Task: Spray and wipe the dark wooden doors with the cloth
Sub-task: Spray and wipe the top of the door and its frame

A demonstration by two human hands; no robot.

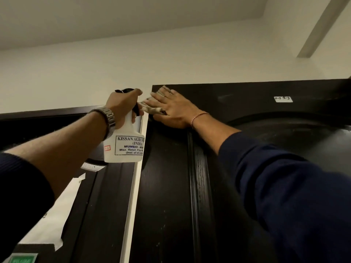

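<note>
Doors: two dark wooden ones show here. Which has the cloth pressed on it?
The right-hand door: the right hand presses the cloth flat near its top corner.

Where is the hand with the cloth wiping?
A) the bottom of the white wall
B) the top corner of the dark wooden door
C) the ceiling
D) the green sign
B: the right hand presses the folded pale cloth flat on the top left corner of the dark wooden door.
</note>
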